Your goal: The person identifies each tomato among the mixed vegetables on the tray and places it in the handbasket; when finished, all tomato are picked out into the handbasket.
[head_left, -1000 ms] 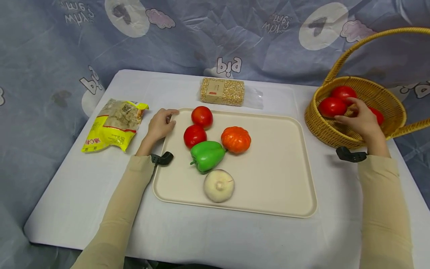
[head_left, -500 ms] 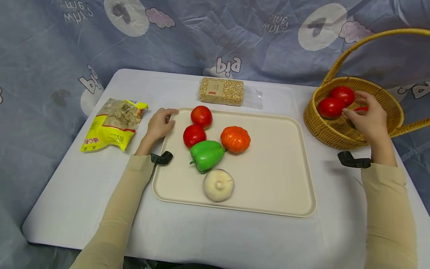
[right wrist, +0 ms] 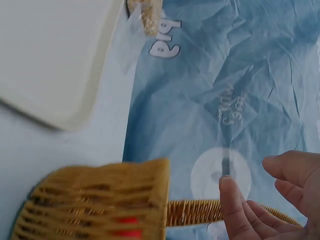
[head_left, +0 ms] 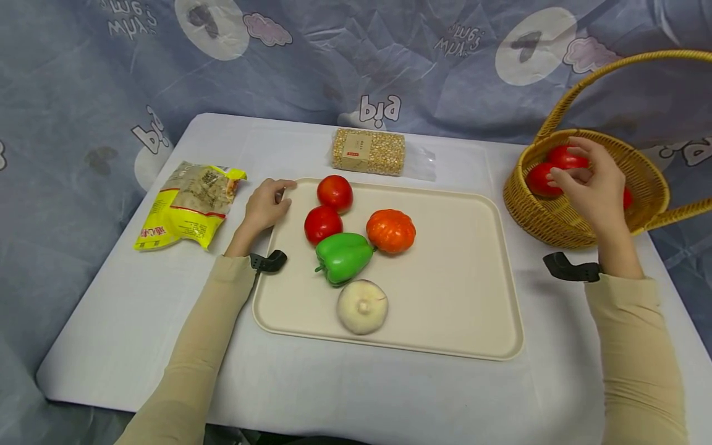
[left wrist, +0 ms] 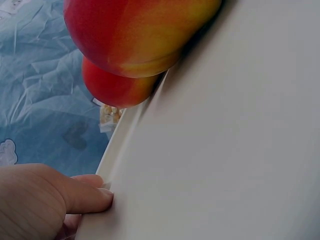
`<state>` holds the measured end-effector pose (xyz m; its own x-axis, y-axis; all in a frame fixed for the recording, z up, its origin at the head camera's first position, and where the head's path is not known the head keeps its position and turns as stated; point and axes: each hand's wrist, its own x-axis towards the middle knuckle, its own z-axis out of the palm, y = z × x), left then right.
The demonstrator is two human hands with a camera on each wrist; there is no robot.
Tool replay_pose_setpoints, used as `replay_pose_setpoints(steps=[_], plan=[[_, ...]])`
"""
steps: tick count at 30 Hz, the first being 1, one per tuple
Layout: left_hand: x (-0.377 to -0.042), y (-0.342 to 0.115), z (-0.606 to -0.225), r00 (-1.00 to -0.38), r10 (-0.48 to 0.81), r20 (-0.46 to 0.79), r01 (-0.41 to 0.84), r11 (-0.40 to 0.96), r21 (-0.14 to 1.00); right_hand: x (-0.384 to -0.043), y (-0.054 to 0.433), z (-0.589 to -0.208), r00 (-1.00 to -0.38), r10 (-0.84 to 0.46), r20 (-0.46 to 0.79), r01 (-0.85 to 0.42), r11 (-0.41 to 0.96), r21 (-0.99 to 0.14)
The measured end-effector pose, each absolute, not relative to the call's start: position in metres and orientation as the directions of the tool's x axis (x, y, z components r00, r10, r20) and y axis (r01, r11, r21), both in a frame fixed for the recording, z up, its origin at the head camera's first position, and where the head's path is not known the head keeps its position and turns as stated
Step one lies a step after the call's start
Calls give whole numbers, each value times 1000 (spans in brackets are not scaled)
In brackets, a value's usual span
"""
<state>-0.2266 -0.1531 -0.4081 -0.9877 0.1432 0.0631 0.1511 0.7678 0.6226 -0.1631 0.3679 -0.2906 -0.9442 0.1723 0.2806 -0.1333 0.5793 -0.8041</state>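
Observation:
My left hand [head_left: 266, 207] pinches the far left corner of a cream tray [head_left: 450, 290], thumb on top of the rim [left wrist: 107, 172]. On that tray lie two red tomatoes [head_left: 322, 225], a green bell pepper [head_left: 343, 258], a small orange pumpkin [head_left: 391, 231] and a round whitish vegetable [head_left: 363, 307]. My right hand [head_left: 596, 188] hovers over the wicker basket [head_left: 536, 213], thumb and fingers apart with nothing between them. Two tomatoes [head_left: 541, 179] in the basket are partly covered by that hand. Another red item [head_left: 627, 199] peeks out to its right, mostly hidden.
A yellow food bag [head_left: 186, 210] lies left of the tray. Behind the tray is a clear pack of yellow kernels [head_left: 369, 152]. The basket's tall handle [head_left: 578, 83] arches up at the right. A blue-grey printed sheet [head_left: 334, 62] hangs behind the white table.
My right hand shifted right from the basket's tomatoes toward the red item, then came back left and up with nothing held. The left hand stays at the tray corner.

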Motion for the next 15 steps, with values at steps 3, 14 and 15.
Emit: replay_pose_setpoints(steps=[3,14,15], plan=[[-227,-153,-408,-988,144,58,149,769,622,-165,355,-289,-939,125,320,-189,589,-786],[-227,-153,-407,-988,148,50,146,768,623,-180,304,-291,-915,-26,404,-332,618,-713],[-226,-153,-407,-988,146,47,144,768,624,-181,298,-292,-914,-43,404,-344,615,-710]])
